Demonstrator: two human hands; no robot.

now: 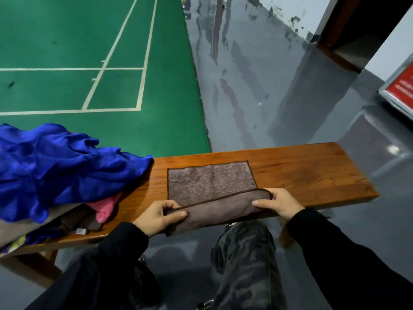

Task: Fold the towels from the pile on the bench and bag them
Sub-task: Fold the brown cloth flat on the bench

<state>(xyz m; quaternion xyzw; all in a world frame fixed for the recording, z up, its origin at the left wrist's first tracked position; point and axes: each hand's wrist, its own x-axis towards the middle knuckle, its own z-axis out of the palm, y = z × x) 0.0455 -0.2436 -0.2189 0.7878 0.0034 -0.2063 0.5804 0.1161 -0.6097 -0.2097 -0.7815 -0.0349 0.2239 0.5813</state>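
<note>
Your left hand (156, 217) and right hand (278, 203) each pinch a near corner of the brown towel (212, 182), lifting that edge off the bench (312, 171); left, a blue-topped pile (60, 164), contents mostly hidden.

A brown towel (211, 179) lies flat on the worktop (312, 173), near edge folded over; a jumbled pile (55, 166) sits left.
</note>
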